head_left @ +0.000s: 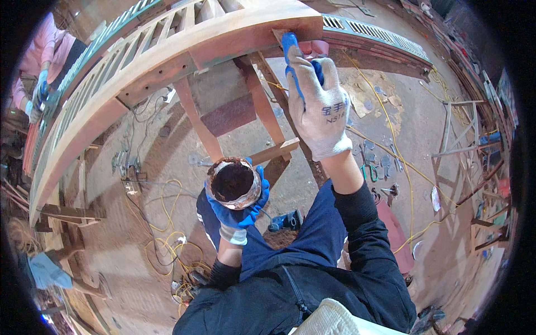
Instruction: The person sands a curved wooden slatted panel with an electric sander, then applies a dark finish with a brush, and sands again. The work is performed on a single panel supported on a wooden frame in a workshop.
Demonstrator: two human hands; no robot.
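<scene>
Black jacket closest, then slatted frame across the top, right hand with index extended at its end, anything pinched unclear, left hand with fingers curled around bowl between frame and jacket, likely spilling brown filling if tilted.

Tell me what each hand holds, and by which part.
Left hand: a round pot, cupped around its near side. Right hand: at the wooden frame; whether it grips anything is unclear.

Gloved left grip cupped low, right arm stretched forward, gloved right grip curled
</scene>
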